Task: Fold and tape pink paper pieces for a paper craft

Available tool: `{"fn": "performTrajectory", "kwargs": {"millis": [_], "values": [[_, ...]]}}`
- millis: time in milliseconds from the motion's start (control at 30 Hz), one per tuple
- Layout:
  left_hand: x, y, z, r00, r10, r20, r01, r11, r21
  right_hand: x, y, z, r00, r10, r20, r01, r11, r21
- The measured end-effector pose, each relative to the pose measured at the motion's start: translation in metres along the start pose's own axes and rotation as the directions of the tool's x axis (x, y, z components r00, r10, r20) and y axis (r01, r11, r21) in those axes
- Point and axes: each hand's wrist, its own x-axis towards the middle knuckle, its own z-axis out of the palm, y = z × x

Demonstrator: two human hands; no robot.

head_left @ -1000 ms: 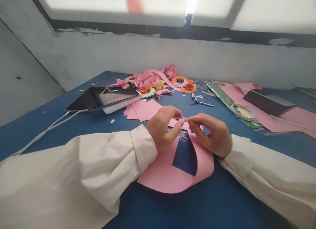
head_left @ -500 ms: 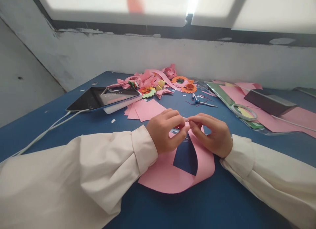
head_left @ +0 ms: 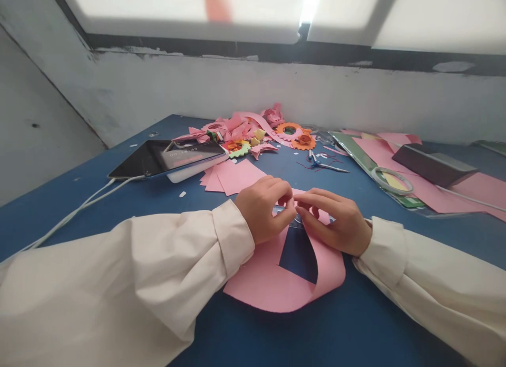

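Centrally, pink paper (head_left: 272, 290): light and creasable, I judge, best held by edges; left hand (head_left: 263, 211) and right hand (head_left: 340, 225) curled, grip indeterminable.

The left arm (head_left: 169, 261) and right arm (head_left: 427, 269), both sleeved to the wrist, converge from either side. The left hand (head_left: 264, 209) and right hand (head_left: 339, 221) face each other, fingers (head_left: 281, 189) bent, their tips close together.

Here the left hand (head_left: 265, 211) and right hand (head_left: 336, 222) mask what lies between their fingertips, the strip (head_left: 276, 294) slips from sight beneath the left, the phone (head_left: 152, 164) shows blurred digits (head_left: 184, 153), and both sleeves (head_left: 169, 267) run off the edges.
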Motion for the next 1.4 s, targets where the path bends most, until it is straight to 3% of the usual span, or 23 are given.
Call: {"fn": "performTrajectory", "kwargs": {"millis": [333,633,1000,1400], "values": [[-0.0005,-0.0018,0.0018,1.000,-0.007,-0.010,0.007,1.000,-0.020,0.0012,-0.0009,-0.0005,0.999,0.005,-0.036,-0.007,0.999,-0.046],[0.0015,-0.0041,-0.0008,0.991,-0.118,0.064,0.115,0.992,0.055,-0.0001,-0.0018,0.0011,0.996,0.045,-0.079,-0.052,0.995,-0.084],[0.0060,-0.0063,-0.0049,0.941,-0.276,0.196,0.227,0.944,0.240,-0.0016,-0.0027,-0.0008,0.990,0.092,-0.111,-0.107,0.985,-0.139],[0.0084,-0.0028,-0.0065,0.898,-0.344,0.276,0.262,0.920,0.293,0.0005,-0.0019,0.0022,0.978,0.089,-0.190,-0.126,0.973,-0.193]]}}
